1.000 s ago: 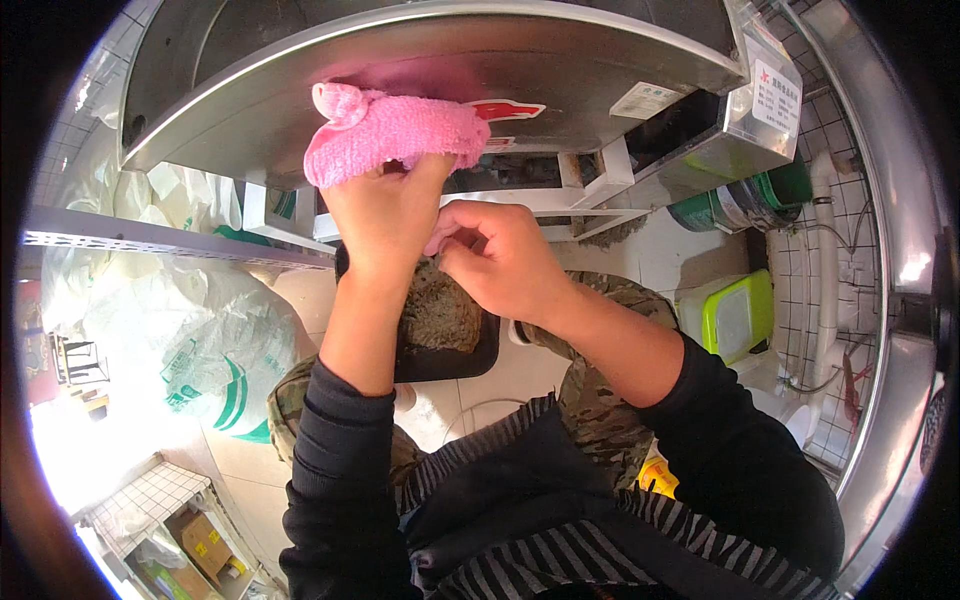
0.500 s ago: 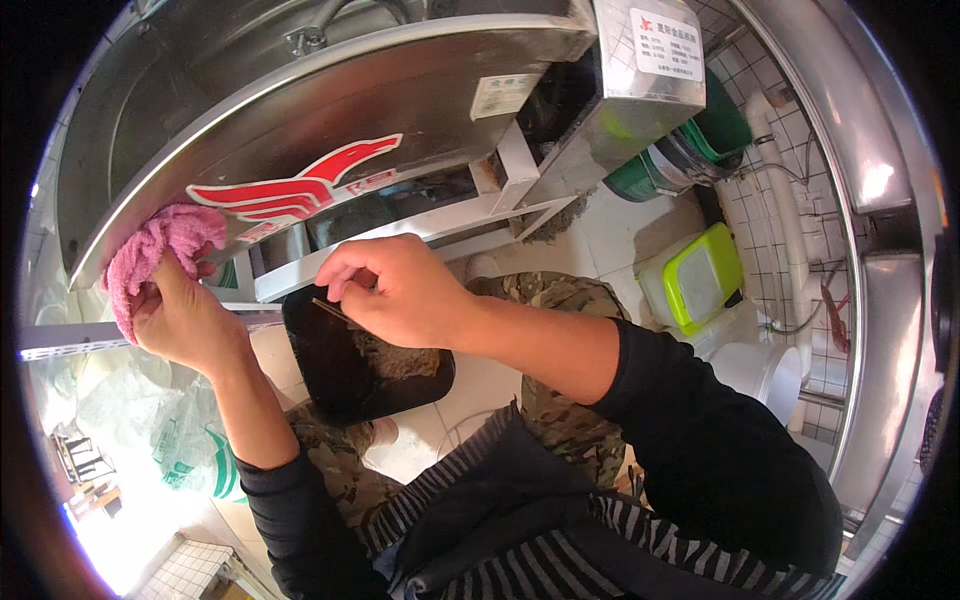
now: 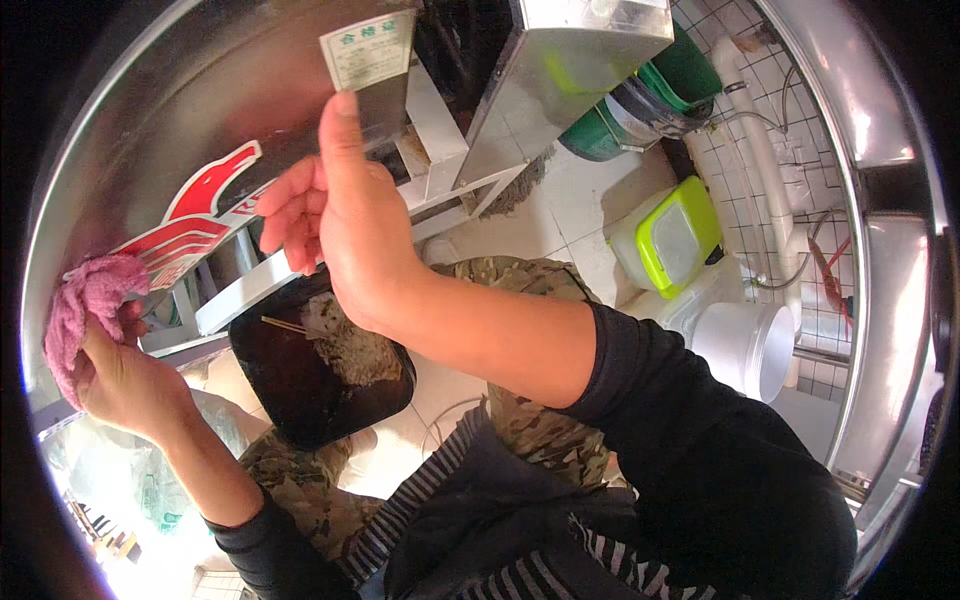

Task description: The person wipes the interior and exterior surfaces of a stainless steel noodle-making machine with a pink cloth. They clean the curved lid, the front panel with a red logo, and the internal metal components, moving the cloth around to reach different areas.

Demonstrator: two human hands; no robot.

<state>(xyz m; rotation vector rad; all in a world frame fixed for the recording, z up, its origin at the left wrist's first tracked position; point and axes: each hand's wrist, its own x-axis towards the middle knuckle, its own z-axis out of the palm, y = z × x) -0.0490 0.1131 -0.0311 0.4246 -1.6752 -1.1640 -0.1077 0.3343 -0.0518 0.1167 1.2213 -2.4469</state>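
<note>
My left hand (image 3: 140, 390) is closed on a crumpled pink cloth (image 3: 85, 315), against the lower left part of a steel sink's front panel (image 3: 240, 85). A red winged emblem (image 3: 205, 190) is on that panel beside the cloth. My right hand (image 3: 355, 225) holds nothing; its thumb points up and its other fingers are loosely bent and apart. It is in front of the panel, just below a white label (image 3: 370, 50). Beneath the right hand stands a black bin (image 3: 270, 375) with greyish waste (image 3: 355, 345) and thin wooden sticks (image 3: 283, 325) in it.
A white frame (image 3: 245, 295) runs under the sink. Green buckets (image 3: 600, 130), a container with a lime-green lid (image 3: 685, 240) and a white bucket (image 3: 745, 345) stand along the right, near pipes (image 3: 745, 120). Clear plastic bags (image 3: 150, 480) hang at lower left.
The thin sticks have left my right hand and lie in the bin. That hand has opened and risen toward the panel. The view has shifted right; my left hand still grips the cloth.
</note>
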